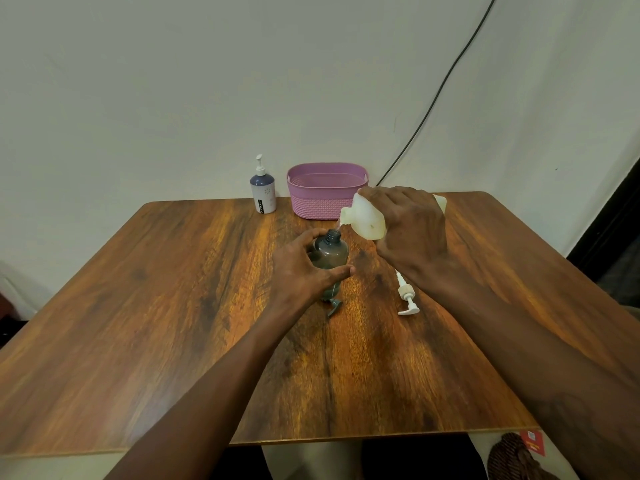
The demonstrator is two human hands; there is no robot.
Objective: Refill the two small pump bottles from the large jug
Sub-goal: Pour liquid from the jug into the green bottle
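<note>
A small grey translucent bottle [329,252] stands upright mid-table with its neck uncapped; my left hand [301,271] wraps its side. My right hand [410,226] grips the large white jug [365,218], tipped down to the left with its spout just above the grey bottle's mouth; a thin stream runs between them. The grey pump head [334,305] lies on the table in front of the bottle. A white pump [407,294] lies on the table under my right wrist. A second pump bottle [263,192], white with a dark purple top and its pump on, stands at the far edge.
A purple plastic basket [327,195] sits at the back of the wooden table [173,306], right behind the jug. A black cable [440,88] runs down the wall behind it. The table's front edge is close to my body.
</note>
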